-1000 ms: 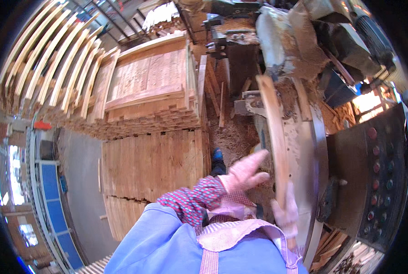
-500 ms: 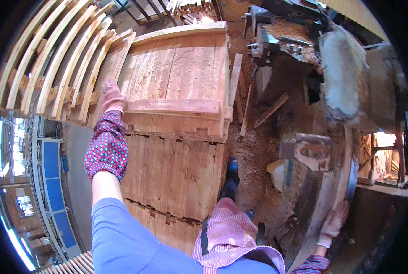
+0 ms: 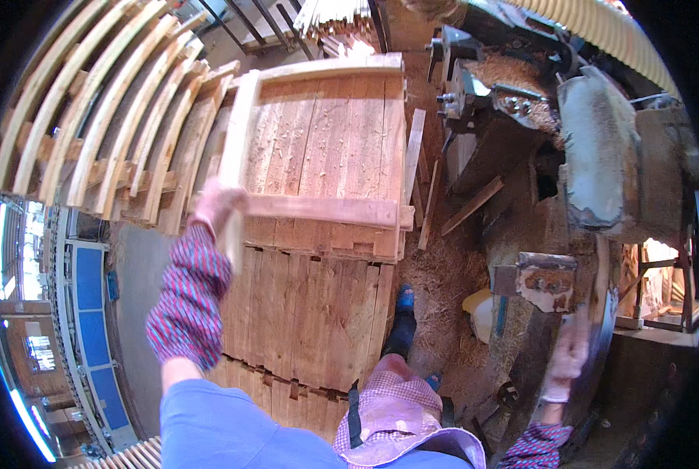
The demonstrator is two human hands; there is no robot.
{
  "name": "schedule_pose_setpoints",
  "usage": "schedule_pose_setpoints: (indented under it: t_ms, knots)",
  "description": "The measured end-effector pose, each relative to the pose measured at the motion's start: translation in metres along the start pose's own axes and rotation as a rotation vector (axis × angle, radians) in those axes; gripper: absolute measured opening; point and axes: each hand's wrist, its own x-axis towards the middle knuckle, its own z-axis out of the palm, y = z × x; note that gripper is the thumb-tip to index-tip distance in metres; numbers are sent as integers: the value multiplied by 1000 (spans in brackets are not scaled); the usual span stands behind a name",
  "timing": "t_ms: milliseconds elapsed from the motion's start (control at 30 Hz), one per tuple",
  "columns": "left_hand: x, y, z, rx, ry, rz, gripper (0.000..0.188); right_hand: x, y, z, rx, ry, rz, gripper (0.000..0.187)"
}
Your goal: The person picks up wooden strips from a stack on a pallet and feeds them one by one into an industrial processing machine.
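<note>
Grasping a long, pale, straight wooden strip (image 3: 241, 129), my pink-gloved left hand (image 3: 220, 205) has it along the left edge of a stack of reddish-brown planks (image 3: 318, 141). My pink-gloved right hand (image 3: 570, 352) is at the long grey machine bed (image 3: 550, 332); through the blur, I cannot tell its grip.

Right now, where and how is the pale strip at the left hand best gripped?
Probably the near half of the pale strip, from its left, wrapped across its width: it's long and narrow, running front to back, and the left hand holds it there.
</note>
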Motion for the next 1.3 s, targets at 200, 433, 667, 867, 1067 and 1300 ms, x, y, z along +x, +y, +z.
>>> schedule_pose_setpoints:
  t_ms: [200, 433, 667, 867, 1067, 1300]
  knots:
    - [-250, 89, 133, -1178, -405, 259, 53, -74, -139, 61, 451, -489, 69, 61]
    - [-452, 167, 315, -1331, -557, 257, 42, -160, -118, -22, 337, -304, 170, 91]
    - [-498, 157, 342, -1385, -665, 73, 40, -318, -4, -152, -416, -122, 346, 75]
    - [-488, 120, 335, -1314, -819, -1, 37, -220, 72, -131, -789, 91, -156, 48]
    - [-476, 135, 325, -1241, -728, 87, 42, 6, 85, -86, -843, 88, -302, 44]
    - [-464, 150, 357, -1242, -679, 254, 55, -128, -72, -57, 175, -525, -165, 83]
